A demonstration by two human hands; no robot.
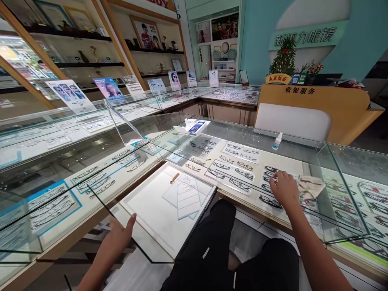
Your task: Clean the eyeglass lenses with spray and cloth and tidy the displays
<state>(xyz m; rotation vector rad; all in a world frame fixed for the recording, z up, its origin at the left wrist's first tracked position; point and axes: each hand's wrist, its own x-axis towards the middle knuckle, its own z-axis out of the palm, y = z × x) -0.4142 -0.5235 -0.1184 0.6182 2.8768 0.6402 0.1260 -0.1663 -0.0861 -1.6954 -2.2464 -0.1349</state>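
Note:
My left hand is at the lower left, thumb and fingers on either side of the dark edge of a glass pane. The pane juts out beside a white pulled-out drawer. In the drawer lie clear blue-edged sheets and a small brown-handled tool. My right hand is over the glass counter on the right, fingers curled downward; what is in them, if anything, is hidden. Next to it lies a crumpled beige cloth. Black eyeglasses show just below that hand.
Glass display counters with rows of eyeglass frames surround me. A small white bottle, an open white-and-blue box and a leaning clear stand are on top. A white chair back stands behind the counter.

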